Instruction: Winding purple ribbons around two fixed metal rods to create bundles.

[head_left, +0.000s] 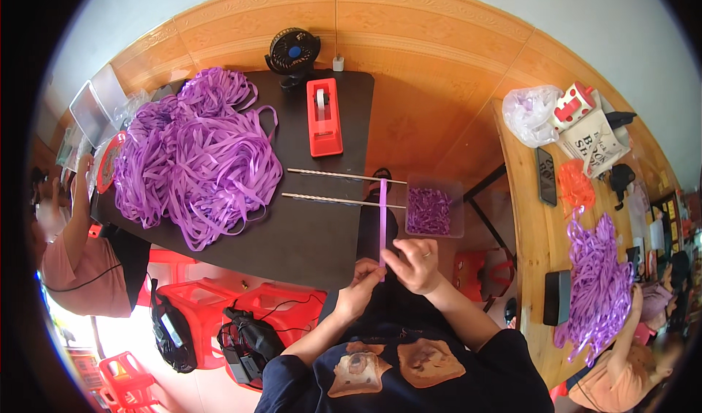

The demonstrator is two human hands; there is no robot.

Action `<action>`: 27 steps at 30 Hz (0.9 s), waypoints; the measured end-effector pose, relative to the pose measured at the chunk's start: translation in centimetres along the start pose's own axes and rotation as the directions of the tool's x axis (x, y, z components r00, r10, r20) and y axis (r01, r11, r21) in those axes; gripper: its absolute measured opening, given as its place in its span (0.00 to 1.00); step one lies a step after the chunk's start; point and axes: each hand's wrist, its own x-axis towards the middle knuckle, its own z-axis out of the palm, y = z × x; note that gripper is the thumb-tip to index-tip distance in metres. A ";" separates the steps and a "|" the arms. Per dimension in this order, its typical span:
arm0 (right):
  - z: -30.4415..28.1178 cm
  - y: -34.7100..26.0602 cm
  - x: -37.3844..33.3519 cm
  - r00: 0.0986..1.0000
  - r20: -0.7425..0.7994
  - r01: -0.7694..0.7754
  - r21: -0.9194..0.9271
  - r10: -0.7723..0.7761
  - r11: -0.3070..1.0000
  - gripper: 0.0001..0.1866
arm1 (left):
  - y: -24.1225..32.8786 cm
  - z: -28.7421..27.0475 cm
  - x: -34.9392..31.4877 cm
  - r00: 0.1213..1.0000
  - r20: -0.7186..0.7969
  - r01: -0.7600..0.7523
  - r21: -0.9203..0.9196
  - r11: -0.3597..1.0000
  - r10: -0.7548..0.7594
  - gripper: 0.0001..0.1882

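In front of me a strip of purple ribbon (383,219) runs down from two thin metal sticks (333,199) with spiral-patterned ends. The sticks lie side by side on the dark table and jut past its right edge; the ribbon crosses both. My left hand (360,288) is closed, pinching the ribbon's lower end. My right hand (414,264) is curled beside it, thumb and fingertips against the ribbon; a ring shows on one finger. Beyond the sticks' tips sits a clear plastic box (457,226) with many short purple ribbon pieces.
A big purple ribbon heap (197,157) covers the dark table's (307,245) left, near a red tape dispenser (324,120) and black fan (294,51). Two people work at the sides. The wooden table (534,267) holds a phone (545,175) and more ribbon (596,288). Red stools (194,303) stand left.
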 end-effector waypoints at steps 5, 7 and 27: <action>1.2 0.4 0.6 0.979 -0.026 0.196 -0.122 -0.200 0.973 0.17 | -0.1 -0.3 -0.3 0.998 -0.004 -0.066 -0.012 0.998 0.066 0.04; 0.8 0.3 1.0 0.976 0.000 0.218 -0.109 -0.220 0.970 0.16 | 0.1 -0.4 -0.5 0.994 0.000 -0.105 -0.037 0.994 0.105 0.03; 2.0 8.6 12.9 0.908 0.091 -0.352 0.693 0.409 0.629 0.03 | -1.7 2.0 5.3 0.999 -0.019 0.040 -0.070 0.997 -0.041 0.17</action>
